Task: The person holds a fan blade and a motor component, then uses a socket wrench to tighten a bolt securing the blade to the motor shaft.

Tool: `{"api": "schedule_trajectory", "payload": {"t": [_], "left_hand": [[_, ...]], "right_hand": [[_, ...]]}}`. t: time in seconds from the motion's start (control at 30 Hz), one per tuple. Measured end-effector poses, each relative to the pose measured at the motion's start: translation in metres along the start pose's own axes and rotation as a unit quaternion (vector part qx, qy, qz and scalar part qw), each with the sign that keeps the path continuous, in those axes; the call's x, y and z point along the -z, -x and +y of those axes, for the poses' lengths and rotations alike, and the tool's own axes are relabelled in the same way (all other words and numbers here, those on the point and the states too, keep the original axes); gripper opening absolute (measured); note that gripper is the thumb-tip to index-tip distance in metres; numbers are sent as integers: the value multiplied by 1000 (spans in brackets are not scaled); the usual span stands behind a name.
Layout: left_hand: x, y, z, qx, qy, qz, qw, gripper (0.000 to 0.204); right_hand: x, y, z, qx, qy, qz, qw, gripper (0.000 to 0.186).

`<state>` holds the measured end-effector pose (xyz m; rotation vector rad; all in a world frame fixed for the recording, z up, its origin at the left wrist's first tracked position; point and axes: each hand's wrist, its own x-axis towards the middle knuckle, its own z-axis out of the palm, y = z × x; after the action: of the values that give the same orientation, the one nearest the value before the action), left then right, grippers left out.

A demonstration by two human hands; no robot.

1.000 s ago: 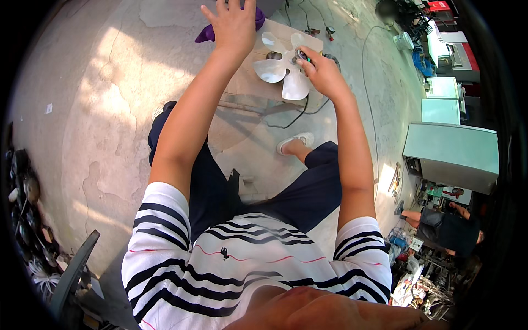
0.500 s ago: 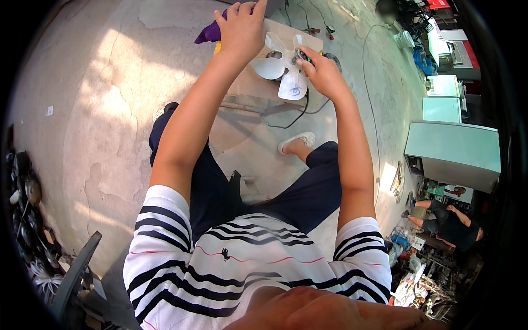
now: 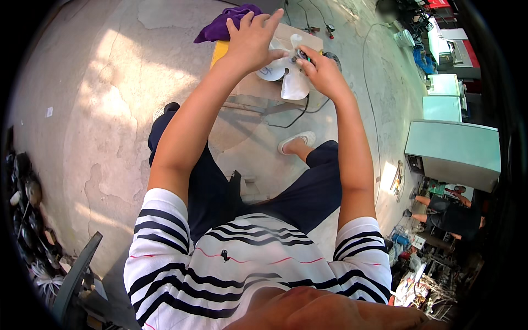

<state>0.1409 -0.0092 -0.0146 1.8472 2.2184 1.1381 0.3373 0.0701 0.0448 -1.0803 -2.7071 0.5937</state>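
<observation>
A white fan blade wheel (image 3: 295, 85) with several blades stands on a low, cardboard-brown work surface (image 3: 254, 89) in front of me. My left hand (image 3: 252, 43) hovers over its left side with fingers spread, the thumb pointing toward the hub, holding nothing. My right hand (image 3: 324, 71) is closed at the hub around a small dark object with a greenish part (image 3: 302, 54); its kind is mostly hidden by my fingers. A purple cloth (image 3: 223, 25) lies at the far left corner of the surface, beyond my left hand.
A black cord (image 3: 300, 116) hangs off the near edge of the work surface. Cables with clips (image 3: 329, 30) lie on the concrete floor beyond. Pale green cabinets (image 3: 454, 143) stand at the right, with another person (image 3: 454, 217) near them. Dark clutter (image 3: 25, 203) sits far left.
My left hand has come off the purple cloth and shifted right toward the blades. The fan has turned, its marked blade going from bottom to left. My right hand stays at the hub.
</observation>
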Motion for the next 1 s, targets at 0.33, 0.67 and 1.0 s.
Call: {"api": "schedule_trajectory", "payload": {"t": [0.33,0.67,1.0], "left_hand": [[21,-8,-2,64,-155,95,981,89],[17,4,7,16,-107,-98,989,119],[10,13,18,-19,-31,-110,993,122]], "right_hand": [[1,3,0,10,8,4,1000,42],[3,2,-2,10,0,-1,1000,41],[0,-2,4,4,-13,-8,1000,42]]}}
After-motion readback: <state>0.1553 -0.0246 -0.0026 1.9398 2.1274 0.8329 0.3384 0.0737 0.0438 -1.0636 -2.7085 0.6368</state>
